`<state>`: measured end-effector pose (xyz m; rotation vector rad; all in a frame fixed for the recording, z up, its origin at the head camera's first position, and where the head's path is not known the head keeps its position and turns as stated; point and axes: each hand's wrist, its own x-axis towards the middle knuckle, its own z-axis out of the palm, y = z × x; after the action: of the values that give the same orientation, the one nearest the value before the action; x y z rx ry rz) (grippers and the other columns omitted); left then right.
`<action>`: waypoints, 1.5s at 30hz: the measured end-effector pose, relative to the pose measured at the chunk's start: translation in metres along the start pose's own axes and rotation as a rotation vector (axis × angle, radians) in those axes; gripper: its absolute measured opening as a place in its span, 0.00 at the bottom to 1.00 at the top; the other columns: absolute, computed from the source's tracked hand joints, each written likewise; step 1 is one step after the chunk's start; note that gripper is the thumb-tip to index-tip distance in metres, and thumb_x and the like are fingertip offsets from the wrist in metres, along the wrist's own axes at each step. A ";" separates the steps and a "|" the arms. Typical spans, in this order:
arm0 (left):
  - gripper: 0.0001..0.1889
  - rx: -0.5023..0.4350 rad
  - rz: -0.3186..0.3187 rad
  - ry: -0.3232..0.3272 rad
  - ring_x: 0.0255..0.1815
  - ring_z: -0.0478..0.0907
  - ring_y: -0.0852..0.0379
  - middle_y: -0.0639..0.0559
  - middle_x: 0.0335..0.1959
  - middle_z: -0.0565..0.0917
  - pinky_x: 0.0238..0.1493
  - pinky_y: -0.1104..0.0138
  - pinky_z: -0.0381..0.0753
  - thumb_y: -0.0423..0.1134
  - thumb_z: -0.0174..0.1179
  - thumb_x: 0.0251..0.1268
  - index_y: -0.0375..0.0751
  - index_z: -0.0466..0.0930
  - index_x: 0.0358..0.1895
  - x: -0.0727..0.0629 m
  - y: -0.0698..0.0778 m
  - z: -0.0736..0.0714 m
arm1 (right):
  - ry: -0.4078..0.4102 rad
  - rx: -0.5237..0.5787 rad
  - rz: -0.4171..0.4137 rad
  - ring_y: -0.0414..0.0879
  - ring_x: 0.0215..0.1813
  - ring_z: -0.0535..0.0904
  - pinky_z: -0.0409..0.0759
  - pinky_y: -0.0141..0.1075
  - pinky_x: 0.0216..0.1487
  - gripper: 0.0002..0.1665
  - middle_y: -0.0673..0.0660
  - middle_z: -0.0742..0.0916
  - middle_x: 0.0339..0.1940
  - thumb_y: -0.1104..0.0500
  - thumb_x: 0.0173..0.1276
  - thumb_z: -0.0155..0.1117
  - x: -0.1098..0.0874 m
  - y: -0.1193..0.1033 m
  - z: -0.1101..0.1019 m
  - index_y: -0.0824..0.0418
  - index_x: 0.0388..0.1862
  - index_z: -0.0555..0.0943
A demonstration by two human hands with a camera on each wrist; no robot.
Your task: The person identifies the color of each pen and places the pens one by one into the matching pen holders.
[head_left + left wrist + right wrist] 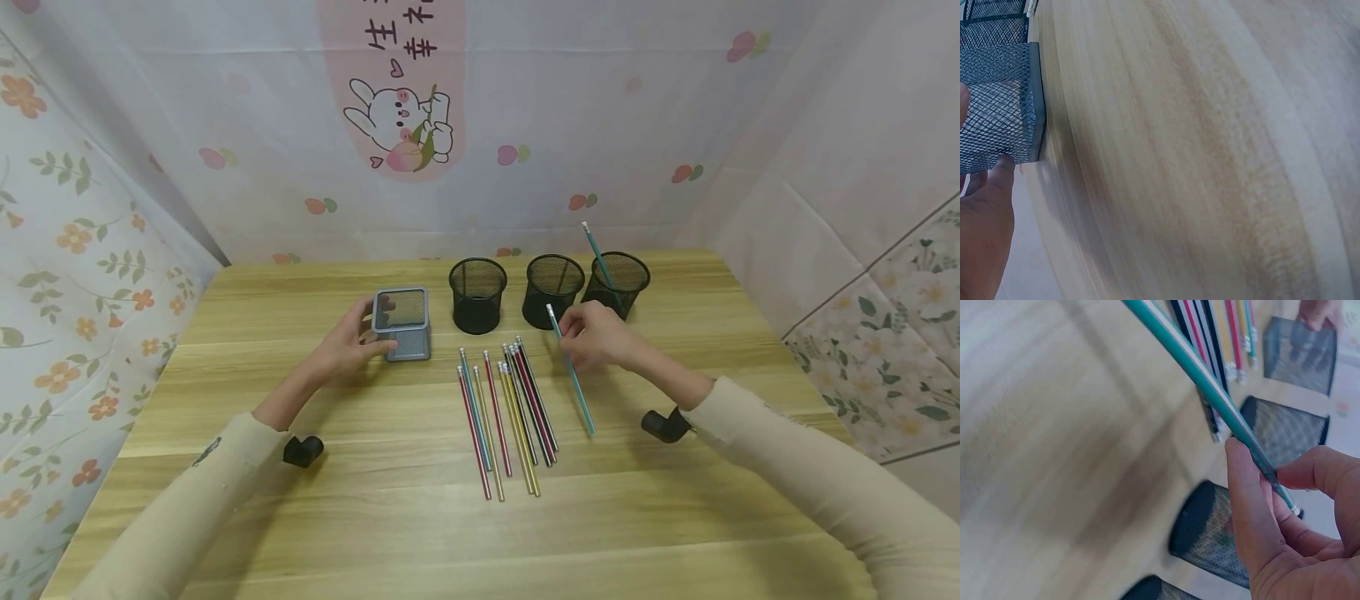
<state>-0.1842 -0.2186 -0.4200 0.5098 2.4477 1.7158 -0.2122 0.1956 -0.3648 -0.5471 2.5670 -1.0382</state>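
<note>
Fingers of the right hand (597,335) are pinching a teal pencil (581,397), right of the pile (517,423); the left hand (349,342) is gripping the grey cup (410,343), left of it. Pinching lightly is probably serving best.

White backdrop (585,92), printed rabbit (388,115), orange-flowered cloth (82,275) at left, wood-grain tabletop (375,533)
</note>
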 end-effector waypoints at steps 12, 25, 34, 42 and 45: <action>0.36 -0.001 0.001 -0.002 0.72 0.61 0.28 0.30 0.72 0.61 0.68 0.42 0.66 0.23 0.63 0.68 0.27 0.53 0.74 0.000 0.000 0.000 | 0.058 0.161 -0.071 0.57 0.33 0.84 0.88 0.53 0.35 0.05 0.66 0.83 0.33 0.73 0.69 0.58 -0.005 -0.007 -0.036 0.74 0.42 0.77; 0.35 0.006 0.005 0.003 0.71 0.62 0.28 0.31 0.71 0.62 0.68 0.42 0.66 0.23 0.64 0.68 0.27 0.54 0.73 0.000 -0.002 0.001 | 0.199 0.202 -0.154 0.52 0.39 0.86 0.89 0.43 0.37 0.08 0.69 0.84 0.40 0.70 0.73 0.60 -0.011 -0.020 -0.072 0.75 0.47 0.77; 0.36 0.004 0.004 0.000 0.72 0.61 0.29 0.32 0.72 0.61 0.68 0.43 0.67 0.24 0.64 0.69 0.28 0.54 0.74 0.001 -0.003 0.000 | 0.338 0.165 -0.171 0.43 0.39 0.86 0.88 0.39 0.35 0.08 0.67 0.84 0.43 0.70 0.73 0.62 -0.013 -0.024 -0.097 0.73 0.48 0.77; 0.36 -0.007 0.005 0.002 0.72 0.61 0.28 0.29 0.72 0.60 0.68 0.43 0.67 0.22 0.63 0.68 0.27 0.53 0.74 0.000 -0.002 0.000 | 0.478 0.086 -0.220 0.39 0.37 0.85 0.85 0.29 0.39 0.08 0.59 0.86 0.40 0.66 0.74 0.64 -0.008 -0.027 -0.122 0.69 0.48 0.80; 0.36 -0.002 -0.001 0.007 0.72 0.61 0.29 0.31 0.72 0.61 0.68 0.44 0.67 0.23 0.63 0.68 0.28 0.54 0.73 0.000 -0.002 0.000 | 0.514 0.102 -0.230 0.38 0.37 0.85 0.85 0.28 0.40 0.08 0.60 0.84 0.40 0.66 0.74 0.63 -0.005 -0.029 -0.130 0.68 0.49 0.80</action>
<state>-0.1846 -0.2192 -0.4219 0.5031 2.4498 1.7229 -0.2562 0.2556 -0.2539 -0.6260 2.9084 -1.5523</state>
